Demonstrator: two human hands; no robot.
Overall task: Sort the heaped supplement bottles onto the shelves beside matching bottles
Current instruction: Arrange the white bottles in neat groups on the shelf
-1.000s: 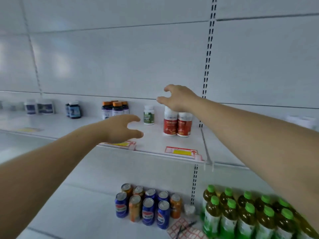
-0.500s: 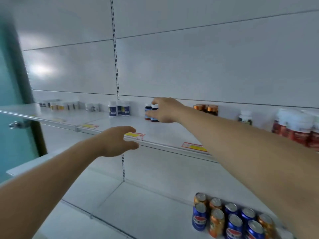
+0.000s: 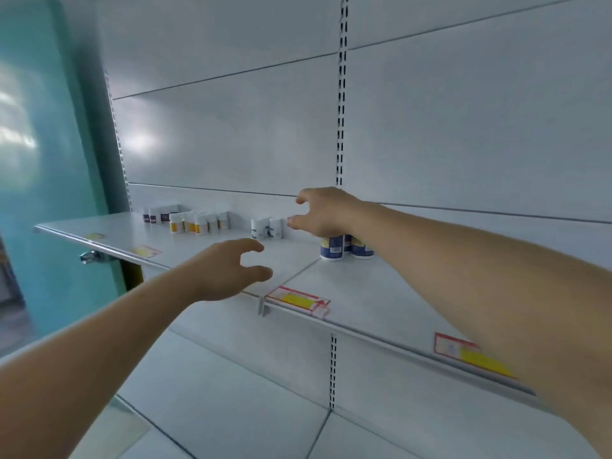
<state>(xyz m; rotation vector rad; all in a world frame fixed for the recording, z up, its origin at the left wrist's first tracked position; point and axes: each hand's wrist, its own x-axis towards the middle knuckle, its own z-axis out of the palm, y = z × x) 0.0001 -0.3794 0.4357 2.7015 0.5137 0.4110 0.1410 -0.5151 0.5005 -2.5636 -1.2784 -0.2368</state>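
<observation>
**Both hands empty over the upper shelf**

While my right hand (image 3: 326, 212) reaches over the shelf (image 3: 364, 286), its fingers are spread wide and loosely bent, thumb raised above them, and nothing is held between them. It hovers directly above the blue-labelled bottles (image 3: 344, 248), a small cluster standing upright at the back of the shelf; my palm covers their caps, so I cannot tell whether it touches them. The fingertips point left toward the white bottles (image 3: 266, 228), a short row just beside them, and I cannot tell whether they make contact.

My left hand (image 3: 228, 270) is nearer the front edge, lower in view, fingers and thumb curved apart in a wide C. It holds nothing and sits above the shelf surface close to the seam between 2 shelf panels.

Further left along the same shelf stand the yellow-labelled bottles (image 3: 198, 221), a tight group with white caps, and behind them at the far end the dark-labelled bottles (image 3: 159, 213). Both groups are blurred and their print is unreadable.

Along the front lip are red-and-yellow price tags (image 3: 298, 299), 1 just right of my left hand and another partly hidden by my right forearm. A teal door (image 3: 49, 160) with a metal handle (image 3: 91, 256) stands at the left end of the shelving.
</observation>
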